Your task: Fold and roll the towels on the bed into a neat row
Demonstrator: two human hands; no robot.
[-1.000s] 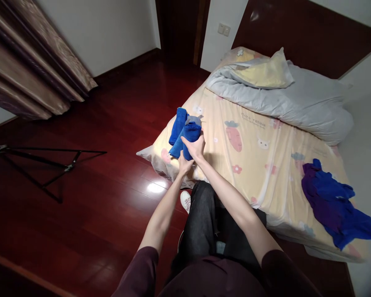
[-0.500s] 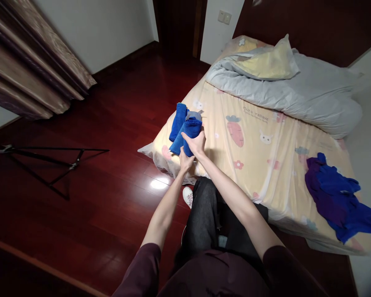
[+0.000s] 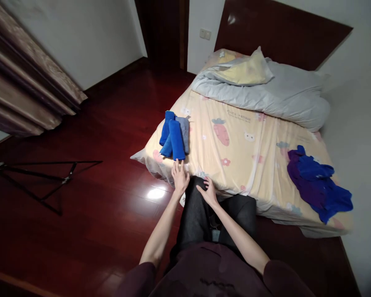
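My left hand (image 3: 179,179) is open just below the near end of a rolled blue towel (image 3: 177,140), its fingertips close to or touching that end. The roll rests on top of a small pile at the bed's left corner. Beneath and beside it are another blue roll (image 3: 167,126), a duller blue roll (image 3: 166,149) partly covered, and a grey folded cloth (image 3: 183,128). My right hand (image 3: 207,193) is above my knee near the bed's edge, fingers apart and holding nothing.
A crumpled heap of blue and purple cloth (image 3: 318,181) lies on the patterned bed sheet (image 3: 235,144) at right. A grey quilt (image 3: 290,90) and yellow pillow (image 3: 247,74) are toward the headboard. A black tripod leg set (image 3: 46,177) stands on the floor at left.
The rolled blue towel has been laid on the pile and let go. Both hands have drawn back toward my body, and the view has shifted.
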